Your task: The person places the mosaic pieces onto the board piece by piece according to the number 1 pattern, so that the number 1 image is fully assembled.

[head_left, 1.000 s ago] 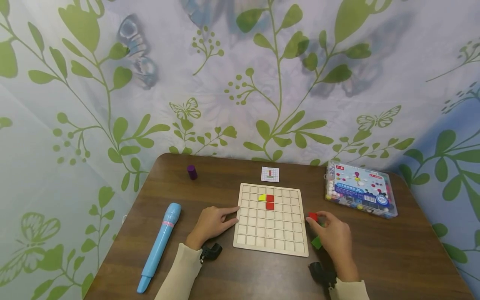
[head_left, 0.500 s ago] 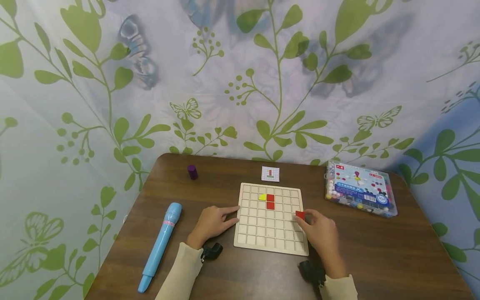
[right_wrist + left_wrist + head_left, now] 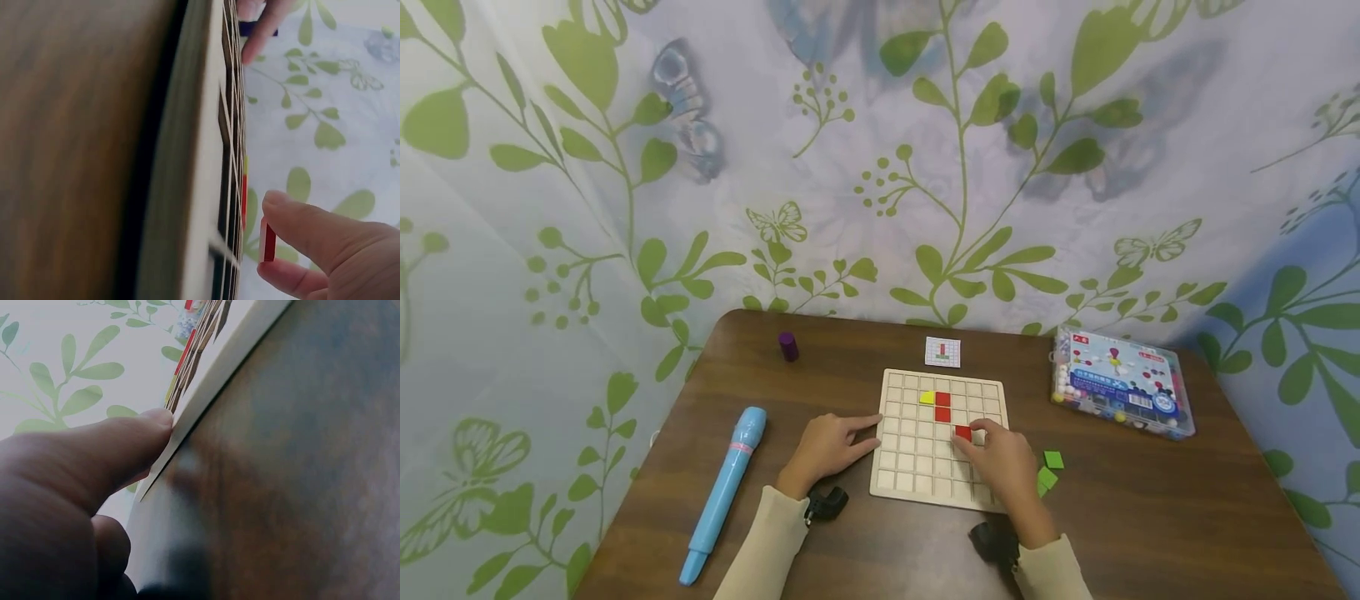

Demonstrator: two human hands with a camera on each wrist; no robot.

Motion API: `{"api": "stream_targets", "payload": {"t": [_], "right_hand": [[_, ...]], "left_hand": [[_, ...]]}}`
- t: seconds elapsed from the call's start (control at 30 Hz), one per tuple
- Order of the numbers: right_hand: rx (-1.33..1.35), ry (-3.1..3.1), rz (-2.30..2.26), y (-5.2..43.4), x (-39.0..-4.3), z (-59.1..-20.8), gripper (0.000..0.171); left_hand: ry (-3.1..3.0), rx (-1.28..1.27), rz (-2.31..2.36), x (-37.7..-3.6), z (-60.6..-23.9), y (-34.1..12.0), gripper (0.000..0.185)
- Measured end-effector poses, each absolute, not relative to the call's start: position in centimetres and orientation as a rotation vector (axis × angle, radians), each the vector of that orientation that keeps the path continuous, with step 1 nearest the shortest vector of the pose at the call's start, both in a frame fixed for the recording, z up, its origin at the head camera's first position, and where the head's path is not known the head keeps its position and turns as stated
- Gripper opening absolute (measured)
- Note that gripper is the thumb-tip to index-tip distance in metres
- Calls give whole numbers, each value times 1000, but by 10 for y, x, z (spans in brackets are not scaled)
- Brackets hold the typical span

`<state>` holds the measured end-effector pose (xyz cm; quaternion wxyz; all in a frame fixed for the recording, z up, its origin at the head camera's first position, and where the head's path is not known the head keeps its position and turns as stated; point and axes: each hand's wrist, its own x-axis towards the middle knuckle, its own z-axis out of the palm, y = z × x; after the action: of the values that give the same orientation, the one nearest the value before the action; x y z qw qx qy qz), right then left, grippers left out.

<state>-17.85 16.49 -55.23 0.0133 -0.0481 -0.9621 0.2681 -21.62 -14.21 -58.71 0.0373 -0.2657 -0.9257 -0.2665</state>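
Note:
A pale wooden grid board (image 3: pixel 904 463) lies mid-table. In its upper part sit two red square tiles (image 3: pixel 942 414), one below the other, with a yellow tile (image 3: pixel 928 397) that has one rounded corner to their left. My left hand (image 3: pixel 822 452) touches the board's left edge with thumb and forefinger extended. Between thumb and fingers, my right hand (image 3: pixel 1006 468) pinches another red tile (image 3: pixel 962 432) over the board, down and right of the placed ones. The right wrist view shows this red tile (image 3: pixel 267 240) raised off the board's surface.
Several green tiles (image 3: pixel 1053 459) lie right of the board. Behind it is a small card (image 3: pixel 942 352) with a printed grid pattern. A blue microphone-shaped object (image 3: pixel 722 493) lies at left, a purple cylinder (image 3: pixel 787 346) at back left, a clear box (image 3: pixel 1122 382) of beads at back right.
My right hand has carried the red tile leftward from beside the green tiles to over the board, leaving the green tiles uncovered. The left hand has stayed at the board's edge.

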Motion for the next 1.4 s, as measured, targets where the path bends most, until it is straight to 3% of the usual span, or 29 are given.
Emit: {"api": "stream_targets", "payload": {"t": [1.4], "right_hand": [[-192, -2874, 896, 132, -181, -576, 45]], "left_hand": [[-2796, -811, -821, -212, -593, -139, 43]]}}
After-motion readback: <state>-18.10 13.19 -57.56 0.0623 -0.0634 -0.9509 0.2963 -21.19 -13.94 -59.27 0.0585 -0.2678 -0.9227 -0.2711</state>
